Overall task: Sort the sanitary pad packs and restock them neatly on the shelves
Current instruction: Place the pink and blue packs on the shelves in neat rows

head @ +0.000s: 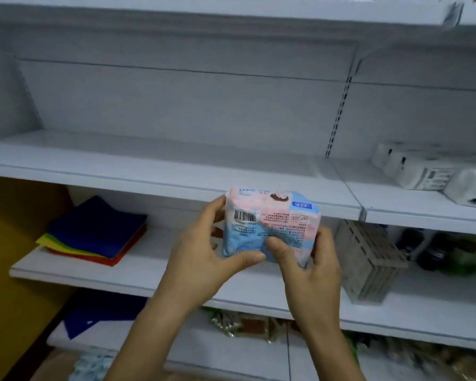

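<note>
A pink and blue sanitary pad pack (272,218) with a barcode on its back is held in front of the white shelf unit, just below the front edge of the middle shelf (149,160). My left hand (204,259) grips its left end, thumb under the lower edge. My right hand (311,268) grips its right end, thumb pressed on the printed face. The pack's text reads upside down.
The middle shelf board is bare on the left; white packs (429,171) lie at its right end. On the shelf below sit a stack of coloured felt sheets (96,232) and a grey slotted block (369,262). More goods lie on the lowest shelves.
</note>
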`<state>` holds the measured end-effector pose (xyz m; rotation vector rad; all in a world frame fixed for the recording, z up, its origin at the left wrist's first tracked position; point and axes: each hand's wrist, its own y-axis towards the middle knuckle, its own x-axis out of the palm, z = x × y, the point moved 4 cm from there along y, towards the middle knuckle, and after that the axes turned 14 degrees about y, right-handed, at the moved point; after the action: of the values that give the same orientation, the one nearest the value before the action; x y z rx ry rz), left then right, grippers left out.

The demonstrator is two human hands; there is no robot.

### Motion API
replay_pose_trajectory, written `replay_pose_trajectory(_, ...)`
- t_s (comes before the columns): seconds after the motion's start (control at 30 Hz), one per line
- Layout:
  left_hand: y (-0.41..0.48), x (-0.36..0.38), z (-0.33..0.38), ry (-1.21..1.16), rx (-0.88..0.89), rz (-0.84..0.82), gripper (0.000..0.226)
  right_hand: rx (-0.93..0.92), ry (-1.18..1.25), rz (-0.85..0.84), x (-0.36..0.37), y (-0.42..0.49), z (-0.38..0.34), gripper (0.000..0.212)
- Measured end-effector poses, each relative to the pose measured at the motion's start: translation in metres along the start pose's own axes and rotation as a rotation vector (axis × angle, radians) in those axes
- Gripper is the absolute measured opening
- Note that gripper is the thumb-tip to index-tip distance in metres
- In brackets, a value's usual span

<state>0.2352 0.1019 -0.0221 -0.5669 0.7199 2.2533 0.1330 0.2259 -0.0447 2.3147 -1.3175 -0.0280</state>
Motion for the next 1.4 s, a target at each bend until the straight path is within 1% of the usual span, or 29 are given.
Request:
replay_pose_trajectory(0.1, 0.009, 0.017, 0.002, 0.058, 0.011, 0.001, 0.107, -0.008, 0.016, -0.001, -0.013, 0.01, 0.008, 0.037)
replay_pose_trajectory(0.17, 0.017, 0.027, 0.003, 0.181, 0.071, -0.009, 0.111, -0.002, -0.007, 0.002, -0.016, 0.016, 0.016, 0.036)
replay_pose_trajectory(0.2, 0.023, 0.032, 0.003, 0.272, 0.111, -0.016, 0.108, 0.002, -0.027, 0.004, -0.017, 0.019, 0.021, 0.036)
replay_pose_trajectory(0.27, 0.036, 0.041, -0.001, 0.401, 0.172, -0.008, 0.091, 0.002, -0.059, 0.007, -0.02, 0.029, 0.032, 0.036)
replay_pose_trajectory(0.33, 0.055, 0.05, -0.007, 0.417, 0.192, 0.023, 0.076, -0.067, -0.18, 0.016, -0.025, 0.046, 0.04, 0.041)
replay_pose_trajectory(0.4, 0.08, 0.058, -0.011, 0.396, 0.217, 0.069, 0.071, -0.16, -0.331, 0.042, -0.03, 0.07, 0.047, 0.045)
replay_pose_trajectory(0.47, 0.108, 0.064, -0.011, 0.388, 0.255, 0.134, 0.07, -0.213, -0.373, 0.082, -0.03, 0.1, 0.051, 0.044)
replay_pose_trajectory(0.5, 0.126, 0.065, -0.012, 0.392, 0.278, 0.177, 0.07, -0.224, -0.381, 0.087, -0.028, 0.117, 0.054, 0.048)
replay_pose_trajectory(0.57, 0.167, 0.067, -0.016, 0.444, 0.326, 0.237, 0.068, -0.19, -0.423, 0.055, -0.021, 0.156, 0.063, 0.071)
replay_pose_trajectory(0.6, 0.19, 0.07, -0.022, 0.483, 0.318, 0.22, 0.066, -0.164, -0.479, 0.023, -0.017, 0.176, 0.069, 0.084)
replay_pose_trajectory(0.63, 0.215, 0.075, -0.031, 0.523, 0.286, 0.171, 0.065, -0.144, -0.565, -0.015, -0.012, 0.197, 0.076, 0.089)
replay_pose_trajectory(0.67, 0.238, 0.081, -0.043, 0.566, 0.249, 0.1, 0.065, -0.124, -0.685, -0.066, -0.009, 0.216, 0.086, 0.087)
replay_pose_trajectory(0.73, 0.275, 0.096, -0.065, 0.618, 0.226, -0.029, 0.063, -0.074, -0.941, -0.16, -0.002, 0.25, 0.108, 0.07)
replay_pose_trajectory(0.77, 0.29, 0.103, -0.075, 0.617, 0.234, -0.061, 0.062, -0.05, -0.994, -0.186, 0.0, 0.264, 0.118, 0.064)
replay_pose_trajectory(0.83, 0.316, 0.11, -0.091, 0.618, 0.254, -0.071, 0.062, -0.023, -0.967, -0.206, 0.004, 0.287, 0.134, 0.057)
replay_pose_trajectory(0.9, 0.34, 0.115, -0.107, 0.635, 0.279, -0.048, 0.067, -0.016, -0.967, -0.225, 0.01, 0.31, 0.144, 0.054)
replay_pose_trajectory(0.97, 0.357, 0.118, -0.12, 0.591, 0.284, -0.036, 0.074, 0.004, -0.991, -0.233, 0.017, 0.332, 0.156, 0.053)
replay_pose_trajectory(1.0, 0.361, 0.12, -0.126, 0.541, 0.269, -0.037, 0.078, 0.017, -1.0, -0.232, 0.019, 0.34, 0.16, 0.053)
replay_pose_trajectory(1.1, 0.367, 0.12, -0.139, 0.272, 0.155, -0.079, 0.093, 0.063, -0.993, -0.243, 0.031, 0.362, 0.177, 0.051)
replay_pose_trajectory(1.13, 0.368, 0.119, -0.144, 0.212, 0.128, -0.069, 0.096, 0.079, -0.981, -0.248, 0.036, 0.368, 0.181, 0.051)
replay_pose_trajectory(1.17, 0.369, 0.118, -0.146, 0.205, 0.144, -0.035, 0.097, 0.088, -0.972, -0.251, 0.041, 0.373, 0.184, 0.05)
replay_pose_trajectory(1.23, 0.368, 0.116, -0.148, 0.334, 0.235, 0.047, 0.096, 0.088, -0.963, -0.258, 0.048, 0.381, 0.19, 0.049)
replay_pose_trajectory(1.3, 0.366, 0.115, -0.149, 0.41, 0.257, 0.062, 0.094, 0.076, -0.943, -0.26, 0.049, 0.385, 0.195, 0.049)
replay_pose_trajectory(1.4, 0.366, 0.116, -0.148, 0.311, 0.2, 0.012, 0.091, 0.031, -0.883, -0.267, 0.041, 0.384, 0.202, 0.053)
